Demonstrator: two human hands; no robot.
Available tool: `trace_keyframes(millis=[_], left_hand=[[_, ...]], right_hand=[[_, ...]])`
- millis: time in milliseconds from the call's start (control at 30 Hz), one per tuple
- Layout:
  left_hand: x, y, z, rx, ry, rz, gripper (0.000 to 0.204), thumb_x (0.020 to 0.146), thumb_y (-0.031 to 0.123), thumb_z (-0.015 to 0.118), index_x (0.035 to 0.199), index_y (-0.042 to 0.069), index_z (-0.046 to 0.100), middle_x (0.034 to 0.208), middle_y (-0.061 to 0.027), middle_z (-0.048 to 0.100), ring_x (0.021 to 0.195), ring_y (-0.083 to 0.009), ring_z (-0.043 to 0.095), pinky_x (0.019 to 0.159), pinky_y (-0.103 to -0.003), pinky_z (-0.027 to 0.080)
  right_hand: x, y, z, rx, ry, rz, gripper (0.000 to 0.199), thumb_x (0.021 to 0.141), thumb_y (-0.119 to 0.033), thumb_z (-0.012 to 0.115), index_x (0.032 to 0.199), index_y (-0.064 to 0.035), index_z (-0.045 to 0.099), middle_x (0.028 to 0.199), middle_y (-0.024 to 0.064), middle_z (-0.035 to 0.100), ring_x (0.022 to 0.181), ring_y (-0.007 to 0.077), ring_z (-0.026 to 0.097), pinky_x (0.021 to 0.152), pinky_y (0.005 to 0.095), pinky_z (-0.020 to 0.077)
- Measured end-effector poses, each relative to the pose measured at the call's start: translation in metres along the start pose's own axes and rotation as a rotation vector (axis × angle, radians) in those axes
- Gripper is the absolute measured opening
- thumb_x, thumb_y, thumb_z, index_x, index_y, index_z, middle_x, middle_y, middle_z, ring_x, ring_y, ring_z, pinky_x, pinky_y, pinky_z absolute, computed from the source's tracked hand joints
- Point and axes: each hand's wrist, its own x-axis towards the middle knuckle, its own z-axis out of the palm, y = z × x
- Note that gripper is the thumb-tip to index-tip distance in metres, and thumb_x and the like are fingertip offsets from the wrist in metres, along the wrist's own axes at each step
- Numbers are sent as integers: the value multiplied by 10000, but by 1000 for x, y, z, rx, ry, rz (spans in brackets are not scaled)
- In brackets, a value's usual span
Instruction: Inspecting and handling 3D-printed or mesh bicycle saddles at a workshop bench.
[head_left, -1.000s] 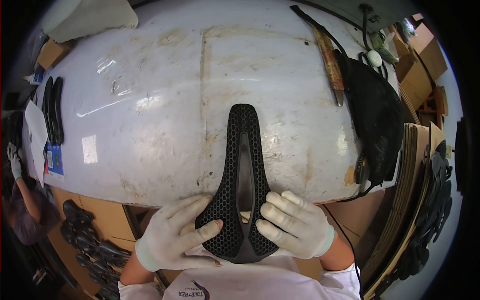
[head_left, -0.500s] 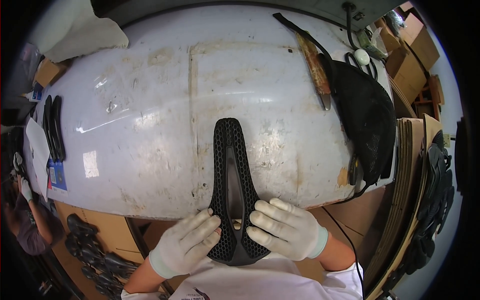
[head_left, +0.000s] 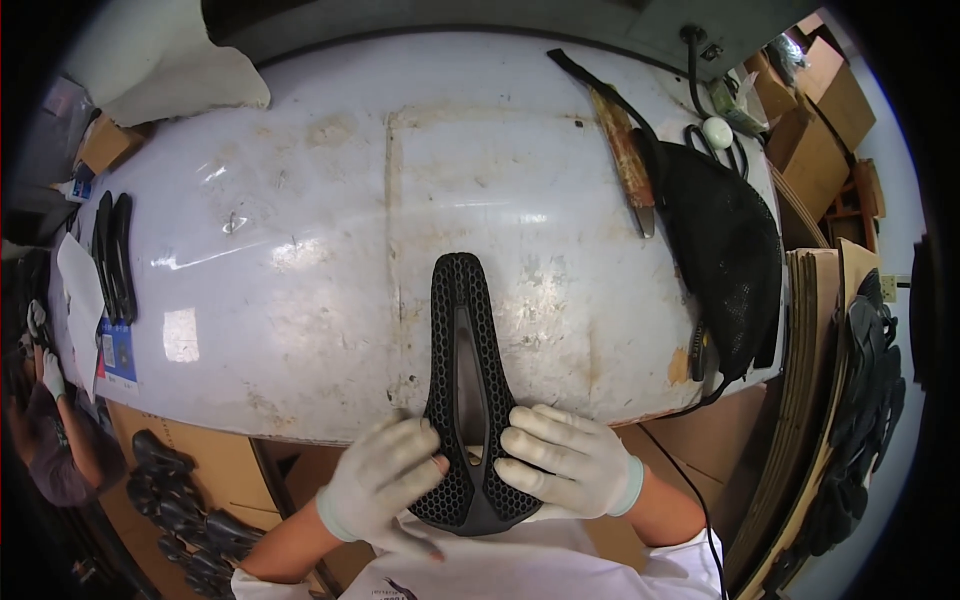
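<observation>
The bicycle saddle (head_left: 444, 385), black with a honeycomb surface, extends nose-first over the near edge of the worktable (head_left: 300, 350), its broad tail on the person's side of that edge; contact with the top cannot be determined. Left hand (head_left: 385, 480), gloved, is at the near edge of the worktable, fingers half bent with their tips against the saddle's left wing, thumb spread away behind the tail; the hand is not closed around the saddle. Right hand (head_left: 580, 465), gloved, lies opposite, four fingers side by side across the right wing; its thumb is hidden, so a grip from beneath cannot be confirmed. Compared with half a second ago, the left thumb is newly visible and the saddle's nose reaches slightly less far over the worktable; the right hand's pose is nearly unchanged.
</observation>
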Motion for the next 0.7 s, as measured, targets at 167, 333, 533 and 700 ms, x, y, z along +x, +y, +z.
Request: trace_keyframes(millis=[167,333,533,700], left_hand=[[56,5,-14,-1009,242,-687,847,973,423,699,1569,-41,316,1400,-247,553,1248,-313,612,1021,-439,519],[74,-8,-16,-787,-2,-778,671,928,329,728,1440,-49,513,1054,-111,672,838,-120,614,737,-296,525],[48,23,-18,-732,114,-692,553,867,272,758,1303,-37,614,838,0,650,691,-80,539,636,-256,463],[25,50,-22,-814,48,-805,628,884,376,760,1336,-25,594,797,-27,672,640,-102,578,640,-279,497]], right_hand=[[-2,-2,-1,37,-9,-22,293,866,-121,649,1147,-64,708,1237,111,665,1199,312,652,999,412,578],[-11,-5,3,-36,-39,-129,294,867,-124,651,1152,-90,714,1220,87,665,1201,291,650,996,386,574],[-18,-22,-5,84,-57,-182,290,907,-178,626,1166,-92,723,1243,91,681,1208,289,656,1025,418,543],[-26,-29,5,745,67,415,624,862,-439,759,1307,-15,653,1261,173,665,1193,299,660,987,415,532]])
